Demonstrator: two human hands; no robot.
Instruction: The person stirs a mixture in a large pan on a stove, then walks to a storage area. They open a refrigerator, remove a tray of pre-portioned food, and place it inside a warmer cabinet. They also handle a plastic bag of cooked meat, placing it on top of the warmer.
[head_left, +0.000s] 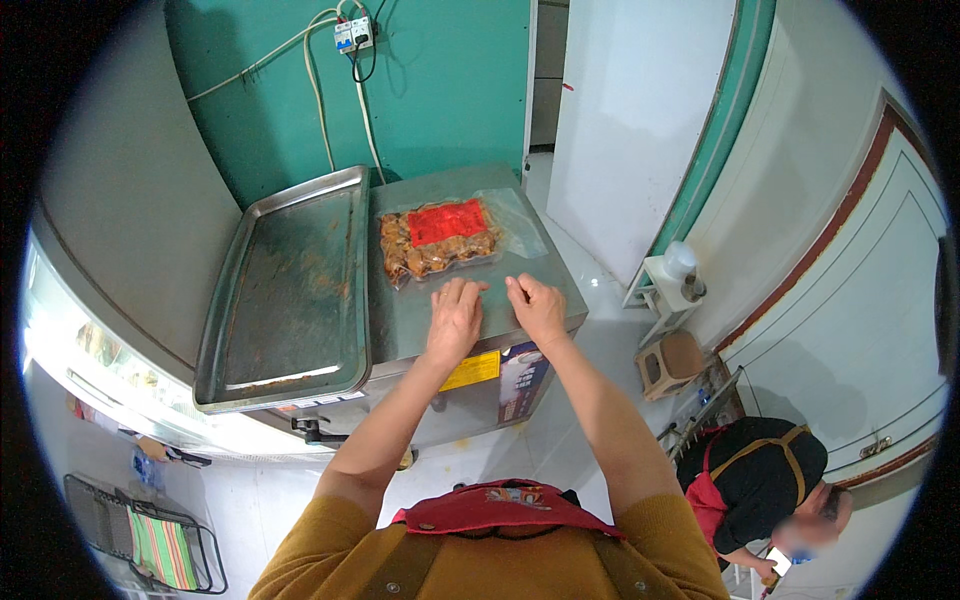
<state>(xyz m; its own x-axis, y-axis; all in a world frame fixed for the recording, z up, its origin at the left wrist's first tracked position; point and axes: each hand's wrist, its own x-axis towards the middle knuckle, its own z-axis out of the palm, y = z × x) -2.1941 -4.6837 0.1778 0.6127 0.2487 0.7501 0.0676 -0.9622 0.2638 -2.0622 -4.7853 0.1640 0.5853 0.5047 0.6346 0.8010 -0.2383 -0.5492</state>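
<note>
On a stainless-steel cabinet top (427, 322) lies a clear vacuum-sealed bag of brown, meat-like pieces (442, 257), with a red label that bears writing. Its loose plastic end points right. My left hand (456, 315) is just in front of the bag, palm down, fingers bent and close together; its palm side is hidden. To the right, my right hand (538, 306) is loosely curled near the front edge, thumb towards the left, with nothing seen in it. A large shallow metal tray (296, 292), stained brown inside, takes up the left side of the top.
Cables hang from a wall breaker box (354, 34) behind the cabinet. A white stand (670, 283) and a tan plastic stool (670, 365) are on the right. At lower right, a person (761, 472) holds a phone. A folding chair (154, 529) stands lower left.
</note>
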